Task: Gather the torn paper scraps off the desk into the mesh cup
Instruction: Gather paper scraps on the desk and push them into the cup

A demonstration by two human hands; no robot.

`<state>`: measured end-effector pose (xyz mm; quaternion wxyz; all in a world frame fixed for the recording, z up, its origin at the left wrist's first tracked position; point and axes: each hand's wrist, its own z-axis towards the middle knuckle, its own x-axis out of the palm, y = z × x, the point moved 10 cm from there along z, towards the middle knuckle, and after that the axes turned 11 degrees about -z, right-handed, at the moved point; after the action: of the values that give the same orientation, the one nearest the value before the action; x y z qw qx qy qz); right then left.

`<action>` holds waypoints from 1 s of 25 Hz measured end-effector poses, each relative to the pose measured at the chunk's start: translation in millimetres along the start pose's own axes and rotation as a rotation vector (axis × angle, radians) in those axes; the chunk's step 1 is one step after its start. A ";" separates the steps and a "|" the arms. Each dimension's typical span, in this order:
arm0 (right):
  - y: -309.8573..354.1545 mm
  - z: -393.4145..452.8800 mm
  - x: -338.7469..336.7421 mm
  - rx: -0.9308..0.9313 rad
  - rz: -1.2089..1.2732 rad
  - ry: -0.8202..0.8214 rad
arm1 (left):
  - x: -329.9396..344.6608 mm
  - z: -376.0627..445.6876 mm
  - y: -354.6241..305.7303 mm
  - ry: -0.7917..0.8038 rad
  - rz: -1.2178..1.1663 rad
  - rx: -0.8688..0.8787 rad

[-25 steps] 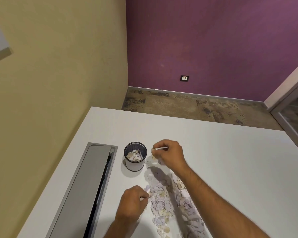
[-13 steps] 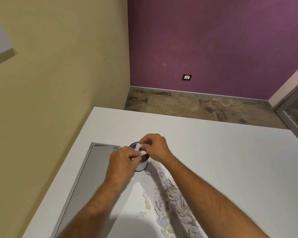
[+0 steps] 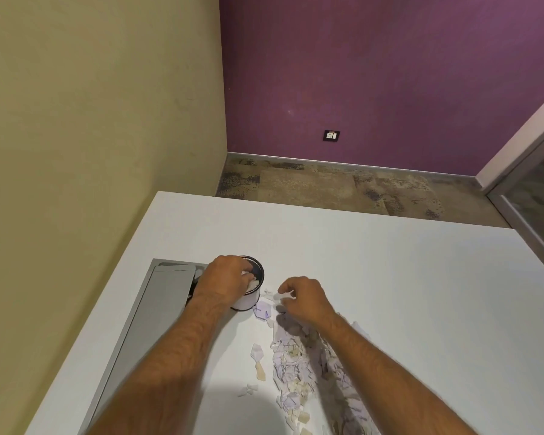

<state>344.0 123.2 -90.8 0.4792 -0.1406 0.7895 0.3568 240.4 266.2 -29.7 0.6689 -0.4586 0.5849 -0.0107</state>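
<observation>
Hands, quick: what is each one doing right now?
Left hand: over the mesh cup, fingers closed on paper scraps.
Right hand: beside the cup, pinching a white paper scrap.

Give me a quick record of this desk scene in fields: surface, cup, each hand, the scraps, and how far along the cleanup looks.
surface: white desk with a grey cable hatch at its left
cup: mesh cup upright beside the hatch, scraps visible inside
left hand: left hand over the cup's mouth, fingers on paper at the rim
right hand: right hand just right of the cup, pinching a small white scrap
scraps: pile of torn scraps running from near the cup toward the camera, a few loose pieces to its left
progress: many scraps remain on the desk
</observation>
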 end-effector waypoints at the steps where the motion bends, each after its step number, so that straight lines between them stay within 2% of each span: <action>1: 0.0 -2.6 5.0 -0.027 -0.056 0.034 | -1.3 -3.1 -2.6 -0.028 0.028 0.031; 2: 1.8 -4.9 9.4 -0.063 -0.116 0.062 | -4.5 -9.6 -8.4 -0.087 0.036 0.100; 4: 7.1 -9.5 21.2 -0.142 -0.257 0.135 | -1.4 -34.1 -28.5 -0.154 0.006 0.345; 6: 10.1 -15.4 36.9 -0.211 -0.417 0.228 | 23.3 -61.4 -39.8 -0.055 0.040 0.532; 8: 10.8 -22.0 49.9 -0.253 -0.530 0.273 | 64.5 -73.2 -25.8 0.176 0.135 0.465; 11: 11.2 -30.0 54.7 -0.294 -0.590 0.195 | 109.7 -80.7 5.1 0.408 0.273 0.250; 17: 9.1 -36.7 47.8 -0.291 -0.494 0.101 | 127.7 -74.4 3.5 0.379 0.388 0.146; 20: 8.2 -39.1 49.7 -0.293 -0.478 0.112 | 134.0 -69.7 10.8 0.437 0.372 0.084; 25: 8.3 -42.0 53.4 -0.289 -0.462 0.127 | 136.2 -72.1 13.3 0.472 0.383 0.102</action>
<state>284.9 106.1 -121.0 0.4724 -0.4057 0.7060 0.3374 219.4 155.5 -135.7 0.5268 -0.2905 0.7985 -0.0201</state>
